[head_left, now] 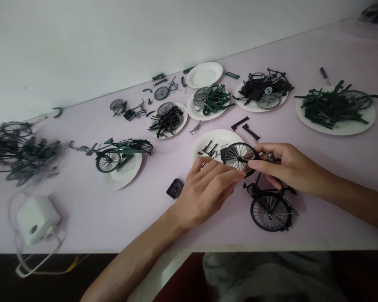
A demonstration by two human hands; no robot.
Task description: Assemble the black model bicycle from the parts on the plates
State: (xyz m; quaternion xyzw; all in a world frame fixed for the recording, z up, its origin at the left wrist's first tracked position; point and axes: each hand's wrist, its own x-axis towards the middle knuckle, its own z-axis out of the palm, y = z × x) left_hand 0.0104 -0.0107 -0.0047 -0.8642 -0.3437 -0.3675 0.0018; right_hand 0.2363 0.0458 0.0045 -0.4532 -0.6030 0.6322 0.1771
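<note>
Both hands (pixel 212 188) (pixel 283 164), part-closed, on blk model bike (pixel 271 211).

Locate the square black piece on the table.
In the head view, the square black piece lies on the pale pink table, just left of the bare left hand.

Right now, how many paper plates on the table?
7: bare plate by the wall; green-parts plate before it; black-parts plates left and right of that; far-right plate; plate behind left hand; plate under green model bicycle. Far-left pile may hide more.
</note>
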